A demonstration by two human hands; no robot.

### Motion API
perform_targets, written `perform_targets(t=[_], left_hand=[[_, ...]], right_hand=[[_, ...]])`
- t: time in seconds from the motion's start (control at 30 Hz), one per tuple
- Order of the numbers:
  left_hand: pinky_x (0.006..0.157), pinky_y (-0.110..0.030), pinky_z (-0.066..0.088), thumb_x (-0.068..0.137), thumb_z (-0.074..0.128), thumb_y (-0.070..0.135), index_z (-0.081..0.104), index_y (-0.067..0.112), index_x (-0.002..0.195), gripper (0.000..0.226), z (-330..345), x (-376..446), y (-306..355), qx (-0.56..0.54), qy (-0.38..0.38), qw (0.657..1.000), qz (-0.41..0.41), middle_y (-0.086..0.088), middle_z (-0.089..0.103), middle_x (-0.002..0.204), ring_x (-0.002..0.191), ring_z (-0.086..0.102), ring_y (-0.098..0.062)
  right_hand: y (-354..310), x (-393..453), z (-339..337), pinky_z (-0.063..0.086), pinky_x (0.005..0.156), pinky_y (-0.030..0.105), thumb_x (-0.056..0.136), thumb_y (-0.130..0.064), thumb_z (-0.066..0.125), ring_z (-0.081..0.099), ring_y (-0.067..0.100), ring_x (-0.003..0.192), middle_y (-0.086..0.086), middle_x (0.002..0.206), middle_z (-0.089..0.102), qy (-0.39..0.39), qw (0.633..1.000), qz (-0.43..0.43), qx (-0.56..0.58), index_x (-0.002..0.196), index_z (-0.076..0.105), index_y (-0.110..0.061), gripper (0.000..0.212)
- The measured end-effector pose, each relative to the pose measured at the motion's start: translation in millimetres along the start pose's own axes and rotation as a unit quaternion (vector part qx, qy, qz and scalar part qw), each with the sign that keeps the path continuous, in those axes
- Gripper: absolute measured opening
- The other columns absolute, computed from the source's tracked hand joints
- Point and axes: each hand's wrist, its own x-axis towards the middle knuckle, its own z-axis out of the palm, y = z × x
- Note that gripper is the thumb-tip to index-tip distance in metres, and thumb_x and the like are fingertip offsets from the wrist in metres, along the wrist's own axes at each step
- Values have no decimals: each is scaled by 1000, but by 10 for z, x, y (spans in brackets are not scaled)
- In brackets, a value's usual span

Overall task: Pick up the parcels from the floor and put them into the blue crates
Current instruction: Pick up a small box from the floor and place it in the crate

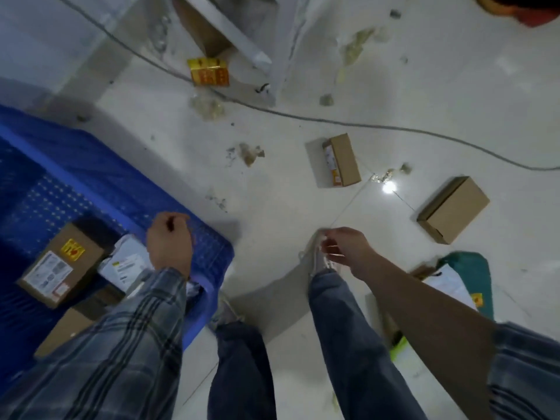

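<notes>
Hands empty, left hand (169, 237) over blue crate (91, 165), right hand (342, 247) near floor parcels (342, 160).

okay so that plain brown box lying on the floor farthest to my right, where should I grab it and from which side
Probably from above, across its narrower width. The plain brown box lies flat on the floor with its broad top face up and free floor around it. Your right hand is the nearer one and appears to hold nothing.

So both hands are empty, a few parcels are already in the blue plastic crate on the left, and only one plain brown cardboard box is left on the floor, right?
Not quite: the head view shows two plain brown cardboard boxes on the floor, not one. The rest holds: the left hand and right hand hold nothing, and parcels lie in the blue plastic crate.
</notes>
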Motion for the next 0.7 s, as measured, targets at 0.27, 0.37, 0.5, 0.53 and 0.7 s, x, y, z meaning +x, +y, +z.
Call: perform_targets(t=[0.27,0.37,0.5,0.53,0.7], left_hand=[[52,-28,40,96,44,6,56,0,92,14,1341,-618,265,27,-202,963,-174,-11,53,69,60,49,-23],[54,-27,42,96,44,7,54,2,92,11,1751,-746,383,78,-290,930,-214,-11,54,71,61,51,-20],[46,-22,40,94,43,4,53,6,80,17,2231,-680,532,133,-338,919,-153,-10,52,65,49,51,-16],[44,-20,39,93,43,4,52,7,77,19,2341,-623,550,149,-349,915,-137,-10,52,64,47,52,-16],[78,-38,52,91,47,17,54,8,81,16,2842,-148,539,223,-369,900,-64,-18,64,87,80,61,-31]], right_hand=[[-195,534,-1119,49,63,31,89,-5,51,56,20,64,10,73,61,40,987,-46,-148,94,62,0,13],[-251,767,-1267,50,70,35,86,-12,57,58,22,71,8,80,61,70,978,-61,-189,97,63,-6,14],[-401,1112,-1223,45,70,30,84,-21,60,58,25,78,8,103,60,87,960,-76,-256,113,57,-10,31],[-456,1222,-1172,47,71,30,84,-23,61,60,27,83,9,112,58,86,958,-77,-264,118,55,-10,37],[-754,1817,-831,49,92,41,80,-31,67,51,30,118,10,132,46,116,940,-132,-291,134,41,-13,63]])
